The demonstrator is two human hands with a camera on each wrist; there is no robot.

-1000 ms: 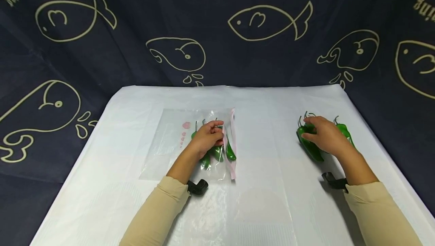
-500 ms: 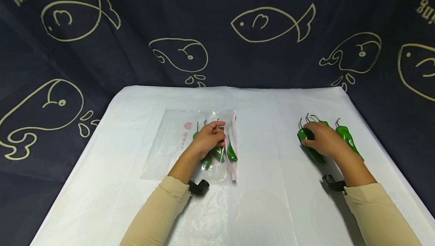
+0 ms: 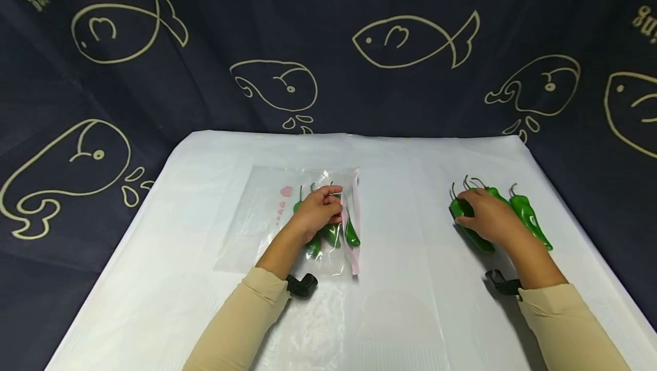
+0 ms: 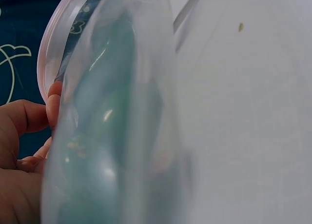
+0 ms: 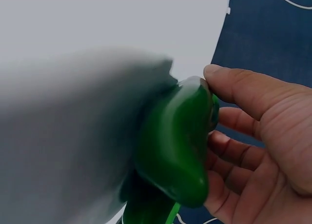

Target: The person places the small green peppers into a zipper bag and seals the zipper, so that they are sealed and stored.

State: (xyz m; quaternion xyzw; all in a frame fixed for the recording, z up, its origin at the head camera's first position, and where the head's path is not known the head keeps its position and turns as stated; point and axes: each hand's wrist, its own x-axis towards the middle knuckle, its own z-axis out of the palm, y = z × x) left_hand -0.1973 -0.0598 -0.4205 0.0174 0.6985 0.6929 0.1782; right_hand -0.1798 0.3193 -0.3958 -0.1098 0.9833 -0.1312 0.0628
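My left hand (image 3: pixel 315 211) pinches the pink-edged mouth of a clear zip bag (image 3: pixel 236 228), lying flat at the middle left. Several green peppers (image 3: pixel 332 236) show through the plastic, partly covered by the hand; one pepper (image 3: pixel 352 234) lies along the pink strip. In the left wrist view, thumb and finger (image 4: pixel 52 107) meet at the bag's edge. My right hand (image 3: pixel 490 220) grips a green pepper (image 5: pixel 170 146) at the table's right, thumb near its upper end and fingers along its far side. Another pepper (image 5: pixel 146 207) shows beneath it in the right wrist view.
One green pepper (image 3: pixel 528 217) lies to the right of the right hand, and another (image 3: pixel 497 193) peeks out behind it. A white cloth (image 3: pixel 400 280) covers the table. Behind hangs a dark curtain (image 3: pixel 205 29) with fish drawings.
My right hand has lowered onto the leftmost pepper, and its fingers have closed round it. The left hand stays on the bag. The head view has tilted up slightly.
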